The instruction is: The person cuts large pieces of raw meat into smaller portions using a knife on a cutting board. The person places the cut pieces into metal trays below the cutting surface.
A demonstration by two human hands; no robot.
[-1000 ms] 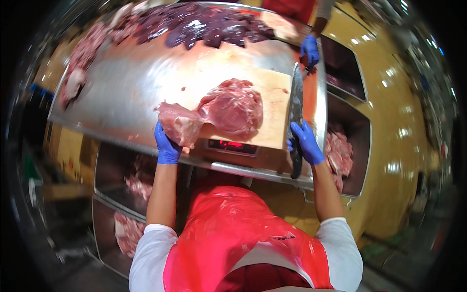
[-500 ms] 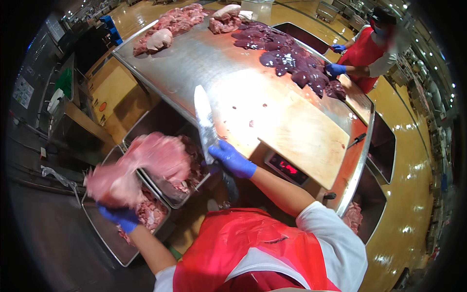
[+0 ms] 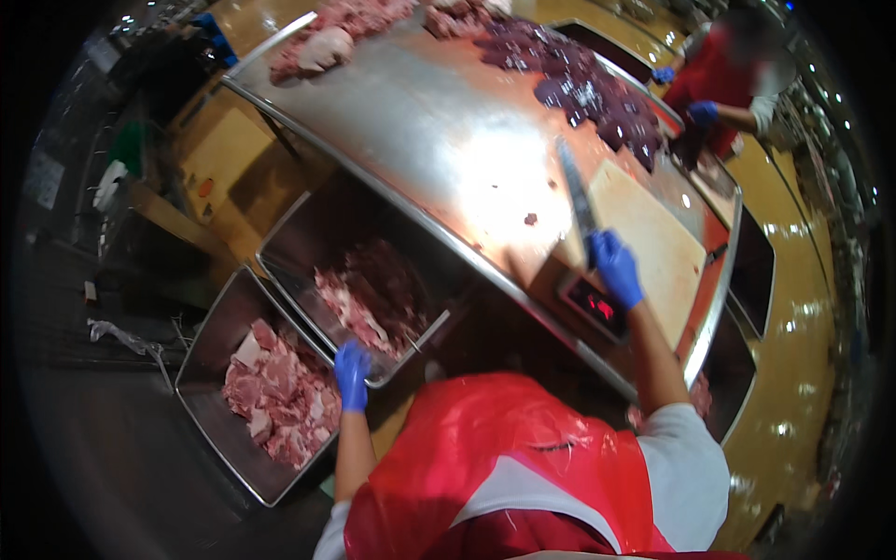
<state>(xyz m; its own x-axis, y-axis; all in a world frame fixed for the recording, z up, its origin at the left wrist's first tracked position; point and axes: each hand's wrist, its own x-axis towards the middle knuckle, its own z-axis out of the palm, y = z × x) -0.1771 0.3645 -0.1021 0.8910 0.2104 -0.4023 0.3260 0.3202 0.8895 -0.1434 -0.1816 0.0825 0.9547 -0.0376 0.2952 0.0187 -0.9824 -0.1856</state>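
My right hand (image 3: 616, 269), in a blue glove, is closed round the handle of a long knife (image 3: 576, 191). Its blade points away over the steel table (image 3: 392, 107), beside the pale cutting board (image 3: 653, 238). My left hand (image 3: 352, 371), also gloved in blue, holds no meat and looks open, though its fingers are small and partly blurred. It is at the adjoining rims of two steel tubs. The left tub (image 3: 210, 350) contains chunks of pink meat (image 3: 280, 392). In the other tub (image 3: 303, 243) lie darker, redder pieces of meat (image 3: 373, 289).
A scale with a red display (image 3: 595, 302) sits by the table's near edge. Dark livers (image 3: 597, 98) and pale meat (image 3: 341, 37) lie across the far side. At the far right a co-worker in a red apron (image 3: 714, 79) stands by the table. A dark-handled tool (image 3: 716, 254) lies beside the board.
The large pink piece of meat has left my left hand, which has moved right to the tub rims. My right hand has carried the knife rightward, over beside the cutting board.
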